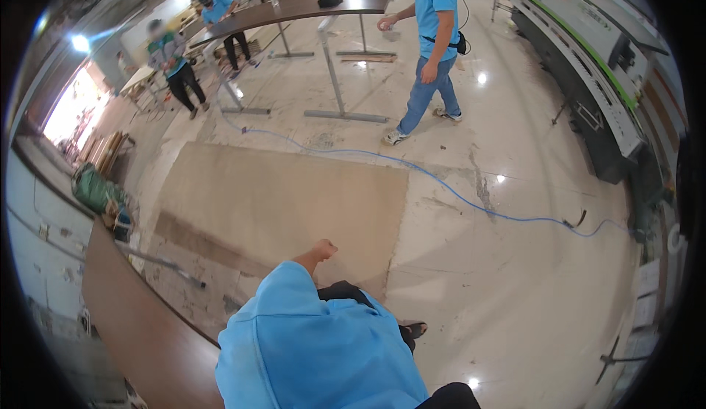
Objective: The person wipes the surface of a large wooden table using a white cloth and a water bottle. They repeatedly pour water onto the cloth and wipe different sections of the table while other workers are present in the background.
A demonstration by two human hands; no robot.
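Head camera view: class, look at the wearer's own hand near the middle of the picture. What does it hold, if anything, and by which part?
Nothing is held. The one hand in view, at the end of a blue sleeve, is curled loosely over the floor and grips nothing. Which hand it is cannot be told.

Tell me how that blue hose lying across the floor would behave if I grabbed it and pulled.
The blue hose lies in loose curves, so it is probably floppy and would drag rather than lift stiffly. It looks thin, so likely light. On the glossy floor it should slide easily, though its far end may snag.
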